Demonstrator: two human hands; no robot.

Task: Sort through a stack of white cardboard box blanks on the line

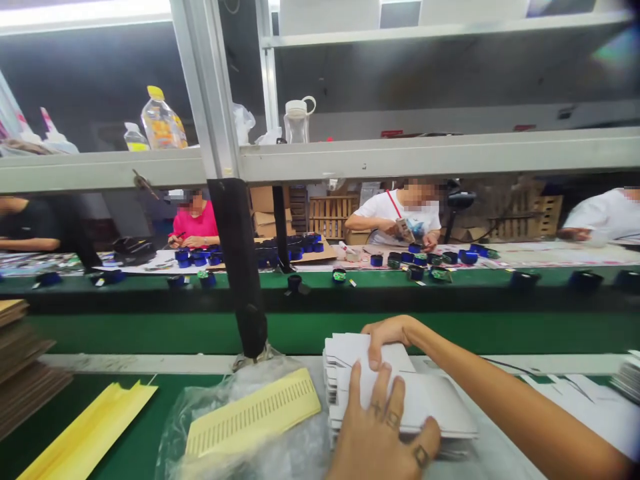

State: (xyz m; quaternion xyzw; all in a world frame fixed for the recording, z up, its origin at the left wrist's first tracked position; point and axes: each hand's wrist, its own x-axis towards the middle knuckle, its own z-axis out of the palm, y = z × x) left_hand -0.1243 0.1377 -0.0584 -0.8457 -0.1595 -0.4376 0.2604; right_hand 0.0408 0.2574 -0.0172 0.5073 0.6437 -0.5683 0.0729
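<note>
Stack of white cards (430,407) (flat, fanned), both hands pressing.

A: Left hand (380,433), seen beside the white card stack (400,393): bare, no glove, no ring. Small dark tattoo marks on two fingers, another on the thumb.

B: And the right hand (387,333), at the stack's far edge?

A: Bare too. No watch, no band. Forearm runs uncovered to the frame's edge; no sleeve in view.

B: Nails?

A: Short, unpainted on both.
</note>
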